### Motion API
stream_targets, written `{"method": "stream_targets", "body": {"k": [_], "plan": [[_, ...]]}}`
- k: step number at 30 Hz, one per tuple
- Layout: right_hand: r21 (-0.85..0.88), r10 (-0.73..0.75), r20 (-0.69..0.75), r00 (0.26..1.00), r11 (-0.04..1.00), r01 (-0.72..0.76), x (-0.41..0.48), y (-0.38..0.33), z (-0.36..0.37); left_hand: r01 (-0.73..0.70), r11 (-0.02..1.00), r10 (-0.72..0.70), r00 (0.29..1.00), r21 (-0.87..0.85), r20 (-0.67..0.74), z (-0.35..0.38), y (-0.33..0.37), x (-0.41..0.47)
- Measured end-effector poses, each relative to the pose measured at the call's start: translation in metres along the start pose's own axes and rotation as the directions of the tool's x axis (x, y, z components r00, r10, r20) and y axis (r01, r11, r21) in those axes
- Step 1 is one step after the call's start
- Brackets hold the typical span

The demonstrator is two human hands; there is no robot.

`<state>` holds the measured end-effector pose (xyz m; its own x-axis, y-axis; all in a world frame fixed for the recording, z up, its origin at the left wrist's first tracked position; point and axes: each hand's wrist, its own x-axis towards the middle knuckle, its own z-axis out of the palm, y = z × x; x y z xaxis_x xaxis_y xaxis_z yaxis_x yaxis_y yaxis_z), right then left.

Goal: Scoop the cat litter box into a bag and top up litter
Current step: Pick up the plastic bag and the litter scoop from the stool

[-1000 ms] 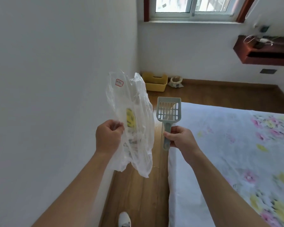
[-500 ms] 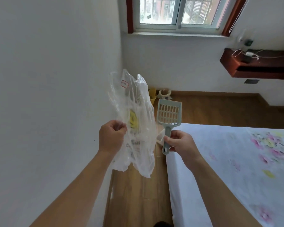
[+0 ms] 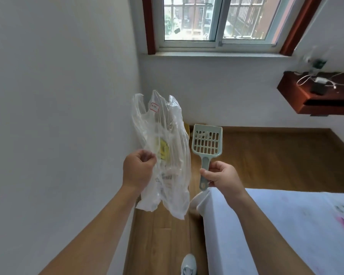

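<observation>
Carrying both tools forward, probably toward the litter box, the left hand [image 3: 138, 168] clenches its fingers on the thin clear crinkled plastic bag [image 3: 167, 135], which is bunched shut beside the white wall. The right hand [image 3: 220, 176] grips the handle of the pale green slotted plastic litter scoop [image 3: 207, 140], basket upright, above the corner of the white-sheeted bed [image 3: 256, 225]. Both forearms reach ahead. No litter box shows plainly.

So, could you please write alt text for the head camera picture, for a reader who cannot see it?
A person's left hand grips a crumpled clear plastic bag; the right hand holds a pale green slotted litter scoop upright by its handle. A wooden floor runs between a white wall and a bed toward a window.
</observation>
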<state>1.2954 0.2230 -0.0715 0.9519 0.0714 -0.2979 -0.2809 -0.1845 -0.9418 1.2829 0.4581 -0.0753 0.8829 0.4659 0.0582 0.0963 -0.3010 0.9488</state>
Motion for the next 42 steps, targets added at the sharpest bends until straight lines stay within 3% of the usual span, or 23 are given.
{"method": "stream_targets", "body": {"k": [12,24,33,42], "plan": [[-0.033,-0.015,0.04,0.999,0.999,0.016,0.215,-0.087,-0.016,0.031,0.999,-0.032,0.999,-0.029,-0.042,0.083,0.031,0.201],[0.002,-0.037,-0.013,0.999,0.999,0.037,0.437,-0.158,0.004,0.012,0.999,-0.011,1.0,-0.04,0.016,0.153,0.034,0.44],[0.036,0.002,-0.008,1.0,0.999,-0.002,0.559,-0.195,-0.005,0.008,1.0,-0.007,1.0,-0.03,0.028,0.202,0.047,0.555],[-0.007,0.006,0.165,0.986,1.0,-0.005,0.704,-0.206,-0.026,0.109,0.994,-0.106,0.987,0.025,-0.12,0.275,0.031,0.643]]}}
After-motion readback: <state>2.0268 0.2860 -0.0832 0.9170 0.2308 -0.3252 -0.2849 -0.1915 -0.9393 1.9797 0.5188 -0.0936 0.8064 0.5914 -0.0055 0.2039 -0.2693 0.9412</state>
